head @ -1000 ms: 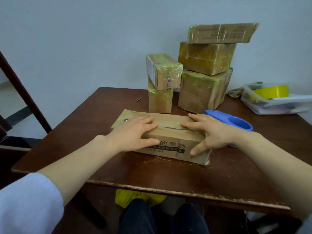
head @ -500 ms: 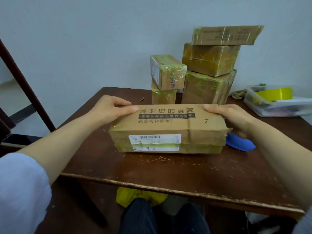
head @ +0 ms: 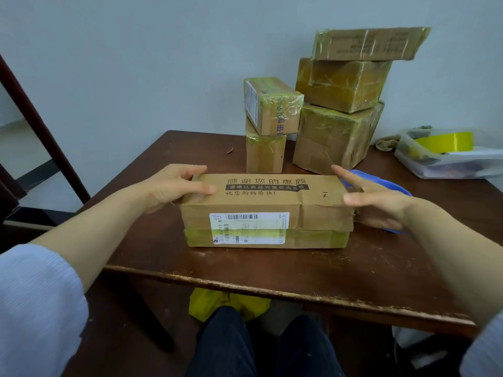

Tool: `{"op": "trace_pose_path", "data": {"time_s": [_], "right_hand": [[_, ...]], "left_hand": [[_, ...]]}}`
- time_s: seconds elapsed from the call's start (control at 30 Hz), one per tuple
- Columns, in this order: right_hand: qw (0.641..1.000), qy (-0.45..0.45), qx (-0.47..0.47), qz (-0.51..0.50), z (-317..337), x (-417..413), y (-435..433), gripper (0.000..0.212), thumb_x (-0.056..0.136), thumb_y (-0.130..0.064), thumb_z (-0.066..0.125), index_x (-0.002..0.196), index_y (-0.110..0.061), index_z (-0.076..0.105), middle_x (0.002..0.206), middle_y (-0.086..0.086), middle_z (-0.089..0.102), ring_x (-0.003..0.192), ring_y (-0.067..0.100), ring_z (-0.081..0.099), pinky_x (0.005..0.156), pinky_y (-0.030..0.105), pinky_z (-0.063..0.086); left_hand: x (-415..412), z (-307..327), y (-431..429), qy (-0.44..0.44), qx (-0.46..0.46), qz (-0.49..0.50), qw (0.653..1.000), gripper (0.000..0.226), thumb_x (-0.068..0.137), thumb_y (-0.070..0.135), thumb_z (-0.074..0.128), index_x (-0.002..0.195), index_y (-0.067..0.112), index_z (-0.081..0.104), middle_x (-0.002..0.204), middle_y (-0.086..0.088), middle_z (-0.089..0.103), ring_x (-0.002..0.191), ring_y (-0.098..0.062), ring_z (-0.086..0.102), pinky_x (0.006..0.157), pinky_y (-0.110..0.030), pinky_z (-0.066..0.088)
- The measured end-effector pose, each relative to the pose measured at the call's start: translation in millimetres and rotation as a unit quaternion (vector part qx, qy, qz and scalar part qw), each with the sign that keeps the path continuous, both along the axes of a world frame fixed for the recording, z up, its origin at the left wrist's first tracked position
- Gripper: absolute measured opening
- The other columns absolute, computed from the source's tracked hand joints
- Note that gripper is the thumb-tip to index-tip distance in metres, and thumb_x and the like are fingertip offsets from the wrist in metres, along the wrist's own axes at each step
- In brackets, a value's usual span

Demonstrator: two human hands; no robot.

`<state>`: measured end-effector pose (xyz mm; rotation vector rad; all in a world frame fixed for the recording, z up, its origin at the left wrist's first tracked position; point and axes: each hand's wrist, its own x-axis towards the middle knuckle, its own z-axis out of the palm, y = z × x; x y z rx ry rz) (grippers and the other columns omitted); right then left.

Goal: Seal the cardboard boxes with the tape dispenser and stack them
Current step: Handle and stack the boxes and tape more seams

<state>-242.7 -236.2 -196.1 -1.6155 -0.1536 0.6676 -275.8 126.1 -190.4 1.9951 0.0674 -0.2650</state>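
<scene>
While box [head: 268,210] sits on desk [head: 272,270], left grip [head: 174,186] clamps its end.
Right grip [head: 381,205] spread at other end.

Matt creased cardboard box [head: 268,210], glossy yellowish tape; scuffed dark wooden table [head: 272,270].

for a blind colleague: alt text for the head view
A left hand grips one end of a long cardboard box on a brown table; the right hand is open at the other. Stacked taped boxes stand behind.
</scene>
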Motion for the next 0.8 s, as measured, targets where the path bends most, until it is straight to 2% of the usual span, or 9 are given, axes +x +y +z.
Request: {"op": "trace_pose_path", "data": {"time_s": [0.07,0.13,0.27,0.33,0.43,0.5,0.57,0.67,0.8], "right_hand": [[0.994,-0.054,-0.087,0.040,0,-2,4,0.132,0.044,-0.004,0.092,0.146,-0.044,0.017,0.134,-0.005,0.044,0.113,0.010,0.053,0.095,0.029,0.041],[0.984,-0.107,-0.141,0.017,2,-4,11,0.118,0.059,0.004,0.083,0.147,-0.041,0.019,0.133,-0.008,0.042,0.114,0.011,0.052,0.092,0.027,0.044],[0.992,-0.071,-0.086,-0.064,1,0,9,0.061,0.066,-0.029,0.076,0.125,-0.029,0.057,0.112,0.000,0.069,0.103,0.021,0.064,0.088,0.038,0.051],[0.987,-0.060,-0.119,-0.086,1,0,11,0.048,0.071,-0.040,0.073,0.115,-0.023,0.063,0.103,0.002,0.072,0.094,0.020,0.068,0.076,0.034,0.054],[0.968,-0.071,-0.201,-0.135,0,1,18,0.046,0.077,-0.050,0.069,0.105,-0.014,0.064,0.101,0.004,0.068,0.088,0.018,0.066,0.061,0.027,0.051],[0.936,-0.121,-0.293,-0.153,1,4,22,0.048,0.080,-0.056,0.063,0.094,-0.010,0.061,0.092,0.004,0.062,0.081,0.018,0.061,0.056,0.025,0.045],[0.891,-0.201,-0.386,-0.133,1,9,26,0.060,0.078,-0.061,0.060,0.108,-0.009,0.058,0.103,0.007,0.058,0.097,0.022,0.058,0.071,0.029,0.046],[0.844,-0.314,-0.428,-0.071,4,9,33,0.096,0.072,-0.061,0.068,0.148,-0.019,0.026,0.151,0.004,0.030,0.138,0.022,0.030,0.110,0.037,0.031],[0.845,-0.338,-0.415,0.012,7,14,41,0.074,0.078,-0.053,0.067,0.142,-0.027,0.039,0.146,0.000,0.039,0.134,0.018,0.035,0.108,0.032,0.030]], "left_hand": [[1,-2,-1,-0.013,0.012,0.014,1.000,0.116,0.041,0.062,0.085,0.143,0.028,0.041,0.134,0.010,0.047,0.118,-0.010,0.044,0.078,-0.023,0.043],[0,-1,0,-0.001,-0.015,0.004,1.000,0.132,0.022,0.067,0.086,0.141,0.029,0.042,0.133,0.011,0.049,0.121,-0.011,0.048,0.090,-0.028,0.045],[-4,1,-1,0.009,-0.045,-0.004,0.999,0.142,0.015,0.050,0.093,0.144,0.027,0.038,0.113,0.012,0.063,0.098,-0.004,0.065,0.075,-0.020,0.051],[-4,-2,-4,-0.014,-0.008,0.029,0.999,0.127,0.031,0.049,0.092,0.143,0.027,0.038,0.120,0.004,0.062,0.100,-0.008,0.064,0.078,-0.024,0.053],[-2,-6,-11,-0.079,0.122,0.063,0.987,0.091,0.068,0.040,0.079,0.146,0.028,0.033,0.144,-0.002,0.042,0.126,-0.019,0.044,0.100,-0.037,0.042],[1,-6,-16,-0.114,0.209,0.028,0.971,0.086,0.073,0.042,0.075,0.146,0.028,0.033,0.150,0.001,0.034,0.136,-0.020,0.033,0.107,-0.038,0.033],[5,-4,-22,-0.132,0.264,-0.014,0.955,0.083,0.072,0.047,0.075,0.144,0.029,0.037,0.152,0.002,0.030,0.138,-0.019,0.029,0.109,-0.037,0.029],[14,-1,-32,-0.130,0.297,-0.053,0.944,0.076,0.073,0.049,0.074,0.139,0.026,0.046,0.149,0.003,0.034,0.134,-0.017,0.034,0.103,-0.031,0.031],[22,3,-39,-0.115,0.312,-0.072,0.940,0.076,0.076,0.048,0.071,0.142,0.024,0.042,0.143,0.002,0.041,0.130,-0.018,0.039,0.101,-0.029,0.033]]}}
